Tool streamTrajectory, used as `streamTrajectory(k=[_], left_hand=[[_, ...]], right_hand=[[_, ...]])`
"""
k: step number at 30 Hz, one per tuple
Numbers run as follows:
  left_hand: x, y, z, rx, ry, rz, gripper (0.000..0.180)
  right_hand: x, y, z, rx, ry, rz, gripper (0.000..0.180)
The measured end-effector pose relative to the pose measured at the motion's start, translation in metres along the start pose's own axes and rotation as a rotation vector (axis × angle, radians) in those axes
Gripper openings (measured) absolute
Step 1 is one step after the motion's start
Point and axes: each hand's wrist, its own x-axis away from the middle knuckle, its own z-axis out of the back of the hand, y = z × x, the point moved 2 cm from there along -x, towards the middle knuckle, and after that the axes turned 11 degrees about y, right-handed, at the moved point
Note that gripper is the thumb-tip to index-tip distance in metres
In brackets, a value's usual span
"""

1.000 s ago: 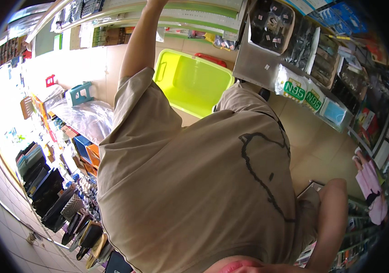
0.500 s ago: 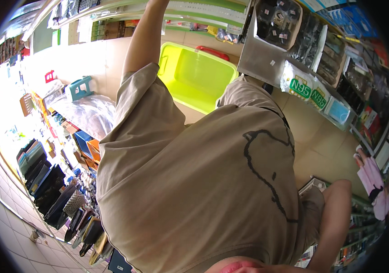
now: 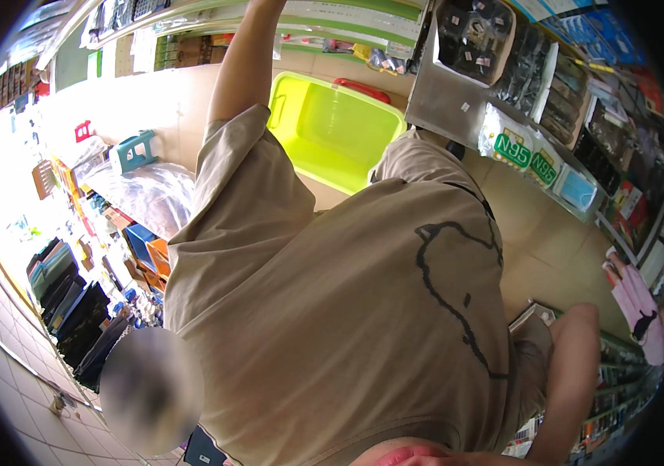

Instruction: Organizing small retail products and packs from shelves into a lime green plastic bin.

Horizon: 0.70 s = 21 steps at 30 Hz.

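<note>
A: This view comes from the left one of the two fisheye cameras on your head, aimed steeply down your own body.

B: It sits so near that your khaki T-shirt [image 3: 332,311] fills the middle, while the lime-green plastic tub [image 3: 355,128] on the floor [image 3: 549,260] shows smaller beyond.

A: Your left forearm [image 3: 245,74] runs out through the top edge; your bent right arm [image 3: 574,373] leaves by the lower one.

B: You see the counter [image 3: 448,105] from above, and straight edges bend toward your view's dark rim.
</note>
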Motion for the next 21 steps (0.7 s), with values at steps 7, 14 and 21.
streamTrajectory(k=[7,14,21], left_hand=[[0.001,-0.008,-0.004,0.074,-0.007,-0.033,0.083],[0.0,-0.014,0.004,-0.017,-0.024,-0.054,0.082],[0.022,0.02,0.051,0.135,-0.092,0.079,0.063]], right_hand=[[-0.014,-0.027,0.014,-0.079,0.011,-0.079,0.05],[-0.01,0.002,0.016,0.069,-0.036,0.091,0.052],[-0.008,0.001,0.003,0.17,-0.108,0.114,0.051]])
